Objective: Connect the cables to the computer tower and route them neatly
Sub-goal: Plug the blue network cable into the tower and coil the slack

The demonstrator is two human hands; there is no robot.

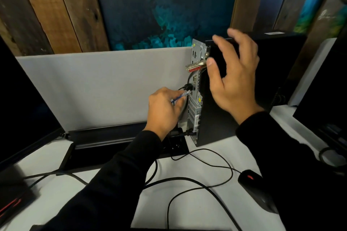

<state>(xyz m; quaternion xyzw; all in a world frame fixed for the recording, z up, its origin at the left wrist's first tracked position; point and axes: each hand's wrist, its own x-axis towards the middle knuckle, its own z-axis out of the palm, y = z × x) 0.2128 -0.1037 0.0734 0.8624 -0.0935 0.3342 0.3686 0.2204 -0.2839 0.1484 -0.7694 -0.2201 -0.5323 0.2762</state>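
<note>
A smooth white desk (187,208) carries the slim black computer tower (221,110), upright. At its perforated metal rear, the left hand (163,110) pinches a thin blue cable (179,97) (its clear plug seemingly at a port); the right hand (234,73) hovers spread beside the tower's top, holding nothing.
</note>
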